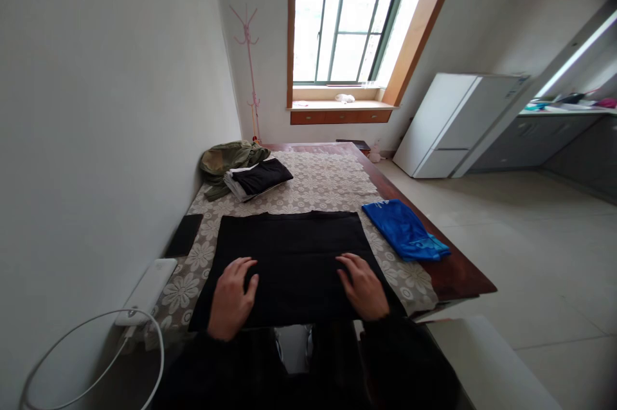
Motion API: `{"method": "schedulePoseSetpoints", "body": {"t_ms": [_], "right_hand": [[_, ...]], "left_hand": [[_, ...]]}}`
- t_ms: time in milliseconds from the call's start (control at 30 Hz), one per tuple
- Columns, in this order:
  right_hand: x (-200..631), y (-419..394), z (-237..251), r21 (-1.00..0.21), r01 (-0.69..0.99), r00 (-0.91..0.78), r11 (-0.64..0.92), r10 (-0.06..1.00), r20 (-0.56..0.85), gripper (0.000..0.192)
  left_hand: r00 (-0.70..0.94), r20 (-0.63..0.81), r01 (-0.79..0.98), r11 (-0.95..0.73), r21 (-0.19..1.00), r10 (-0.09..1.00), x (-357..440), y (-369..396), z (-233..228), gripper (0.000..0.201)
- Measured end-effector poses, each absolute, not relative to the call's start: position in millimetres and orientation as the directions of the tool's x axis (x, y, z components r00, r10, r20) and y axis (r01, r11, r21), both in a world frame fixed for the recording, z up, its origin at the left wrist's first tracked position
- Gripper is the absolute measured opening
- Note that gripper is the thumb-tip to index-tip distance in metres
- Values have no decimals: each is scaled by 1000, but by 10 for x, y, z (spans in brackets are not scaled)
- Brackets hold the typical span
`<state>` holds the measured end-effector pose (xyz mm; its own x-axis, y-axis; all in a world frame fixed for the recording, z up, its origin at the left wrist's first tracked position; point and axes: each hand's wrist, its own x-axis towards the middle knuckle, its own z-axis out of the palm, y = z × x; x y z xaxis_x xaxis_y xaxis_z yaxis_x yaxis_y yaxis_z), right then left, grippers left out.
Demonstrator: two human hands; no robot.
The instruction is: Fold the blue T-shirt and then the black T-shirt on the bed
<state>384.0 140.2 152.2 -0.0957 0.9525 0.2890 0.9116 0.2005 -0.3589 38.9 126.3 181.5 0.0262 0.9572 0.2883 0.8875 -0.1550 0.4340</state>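
The black cloth [289, 262] lies flat on the surface [453, 275], already folded to a rectangle; left hand [231, 297] and right hand [364, 288] press it with open fingers, more folds seem left

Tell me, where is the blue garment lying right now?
In the head view, the blue garment lies folded on the right side of the table, near its right edge, just right of the black cloth and beyond the right hand.
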Motion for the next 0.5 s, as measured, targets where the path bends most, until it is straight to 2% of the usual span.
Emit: {"method": "schedulePoseSetpoints", "body": {"t_ms": [100,233,300,400,500], "right_hand": [[3018,1709,1438,-280,893,-285,352,925,253,49],[2648,1896,1180,-207,918,-295,338,932,210,52],[2896,1916,1068,-160,955,-216,251,953,212,54],[3610,1902,970,-83,996,-19,37,979,205,57],[4277,1875,972,-34,991,135,-131,978,159,59]], "left_hand": [[167,228,898,-243,366,959,1046,1604,1678,48],[161,169,946,-201,255,972,1280,1835,1418,54],[107,196,969,-146,201,975,1058,1829,1321,55],[2,244,990,-36,135,970,485,1727,1256,56],[-76,235,993,52,110,969,-50,1629,1261,59]]}}
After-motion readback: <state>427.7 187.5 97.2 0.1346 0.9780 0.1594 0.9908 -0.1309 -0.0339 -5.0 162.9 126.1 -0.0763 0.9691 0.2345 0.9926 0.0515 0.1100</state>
